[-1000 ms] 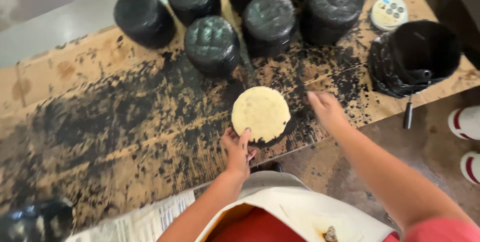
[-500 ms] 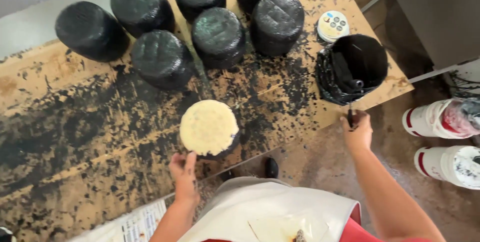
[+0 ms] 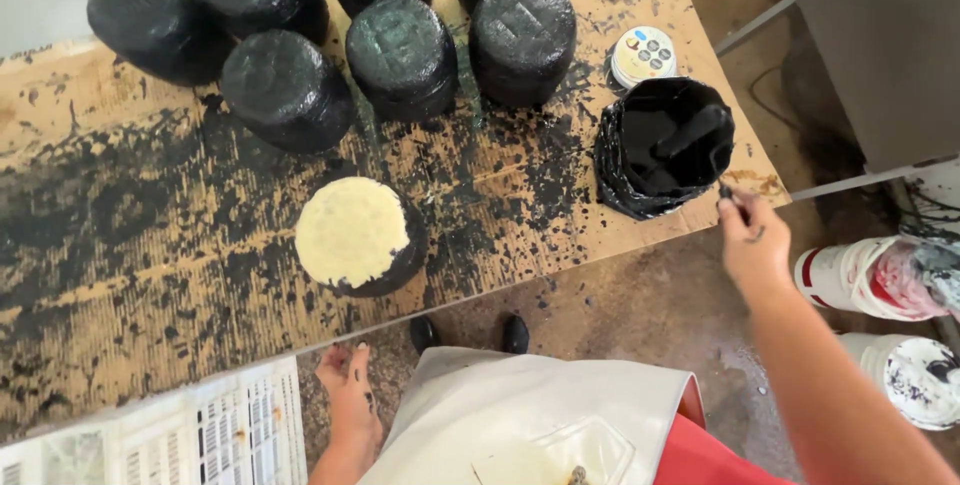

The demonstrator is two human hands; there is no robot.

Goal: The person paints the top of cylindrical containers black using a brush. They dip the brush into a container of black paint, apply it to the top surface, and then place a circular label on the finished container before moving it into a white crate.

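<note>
Right hand (image 3: 752, 237) was at the near right edge of the table, fingers pinched on the dark brush handle (image 3: 727, 188) that stuck out of the black paint pot (image 3: 662, 148); handle tip only just showed above the knuckles, rest of the brush sat inside the pot. Left hand (image 3: 350, 385) hung low below the near table edge, fingers loose & spread, holding nothing, paint smudges on the skin.

Surface: a cardboard-covered table (image 3: 120, 275), brown, heavily spattered & smeared w/ black paint, worst across the left & middle. Far side held a cluster of black-coated round blocks (image 3: 400, 55), approx six in view, close together. Two round printed lids (image 3: 643, 53) lay at the far right corner, just beyond the pot. One round block w/ a pale cream top (image 3: 352, 233) stood alone near the middle, sides already black; it was well left of the right hand and just beyond the left hand, w/ the table edge between.

Room: bare concrete-like floor under the table, speckled black. Two white buckets (image 3: 870, 275) w/ paint stains stood on the floor at the right, near the right forearm. A grey panel (image 3: 880, 55) leaned at the far right. A white printed sheet (image 3: 200, 435) lay at the near left. White apron (image 3: 520, 415) over red clothing, black shoes below.
</note>
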